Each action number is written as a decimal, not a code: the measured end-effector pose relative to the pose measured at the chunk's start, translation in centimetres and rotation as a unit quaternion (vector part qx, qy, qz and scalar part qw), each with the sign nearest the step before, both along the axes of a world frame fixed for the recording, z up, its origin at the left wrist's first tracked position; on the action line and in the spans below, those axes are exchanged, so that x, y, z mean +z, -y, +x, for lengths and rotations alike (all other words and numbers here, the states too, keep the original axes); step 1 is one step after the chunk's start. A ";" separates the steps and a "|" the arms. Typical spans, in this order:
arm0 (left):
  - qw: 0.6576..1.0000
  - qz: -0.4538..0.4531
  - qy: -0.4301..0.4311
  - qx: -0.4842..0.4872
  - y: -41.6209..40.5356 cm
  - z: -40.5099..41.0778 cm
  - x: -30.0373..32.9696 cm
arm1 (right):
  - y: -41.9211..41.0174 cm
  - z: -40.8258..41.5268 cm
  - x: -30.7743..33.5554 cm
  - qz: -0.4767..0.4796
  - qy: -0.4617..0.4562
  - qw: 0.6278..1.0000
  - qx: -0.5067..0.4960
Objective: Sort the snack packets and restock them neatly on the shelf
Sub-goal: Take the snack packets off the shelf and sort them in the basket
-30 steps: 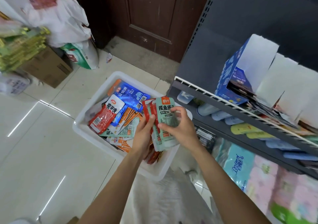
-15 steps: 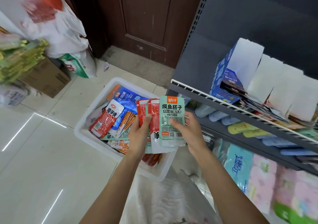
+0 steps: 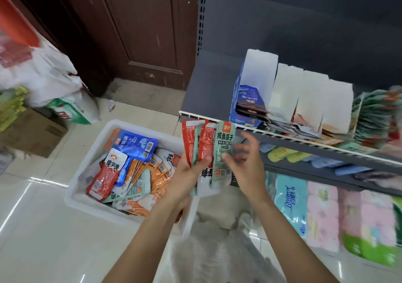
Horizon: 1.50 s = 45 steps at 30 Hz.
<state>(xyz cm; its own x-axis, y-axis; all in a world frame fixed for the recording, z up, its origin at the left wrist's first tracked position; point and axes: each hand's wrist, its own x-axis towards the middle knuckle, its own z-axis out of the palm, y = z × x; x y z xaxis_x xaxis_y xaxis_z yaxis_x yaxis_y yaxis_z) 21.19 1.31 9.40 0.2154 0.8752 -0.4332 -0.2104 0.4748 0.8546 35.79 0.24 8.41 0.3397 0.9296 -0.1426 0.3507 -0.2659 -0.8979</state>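
Shelf point(image 3: 304, 140): grey gondola with a white wire front rail; upper tier holds open display boxes, the blue box point(image 3: 245, 100) nearest, with loose packets spilling at their feet. Bare stretch of shelf left of the blue box.

White bin point(image 3: 91, 152) on the floor tiles, below and left of the shelf, still heaped with mixed snack packets point(image 3: 134, 167).

Left hand point(image 3: 187, 174): fingers and thumb wrapped round the lower half of a fanned bunch of packets point(image 3: 208, 152), red and pale green, held upright between bin and shelf edge.

Right hand point(image 3: 245, 163): blurred, fingers spread, thumb tip on the front green packet point(image 3: 223, 152); whether it pinches, I cannot tell.

Step judged: sorting the fan by kind before shelving. To do it well: square edges against the left palm, peel off one colour at a time, faces forward, and seat them upright in the matching box.
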 end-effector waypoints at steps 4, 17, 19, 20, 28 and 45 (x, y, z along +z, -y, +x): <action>0.995 0.071 -0.048 -0.043 -0.3 4.4 1.1 | 0.0 3.9 1.8 -0.010 -0.047 0.998 0.037; 0.996 0.049 -0.057 0.056 0.7 19.7 3.9 | 3.6 26.5 5.6 0.016 -0.217 0.968 -0.126; 0.996 0.037 -0.045 0.071 1.0 21.7 4.2 | 4.8 28.9 5.8 0.014 -0.074 0.994 -0.072; 0.996 0.030 -0.037 0.080 1.2 22.5 4.2 | 5.3 30.1 5.9 0.014 -0.016 0.999 -0.041; 0.997 0.005 -0.012 0.075 -0.2 27.1 5.4 | 5.7 38.4 9.9 0.125 -0.056 0.980 -0.147; 0.997 0.061 -0.006 -0.051 -9.4 33.4 6.2 | -7.5 45.5 9.2 0.131 0.304 0.943 0.034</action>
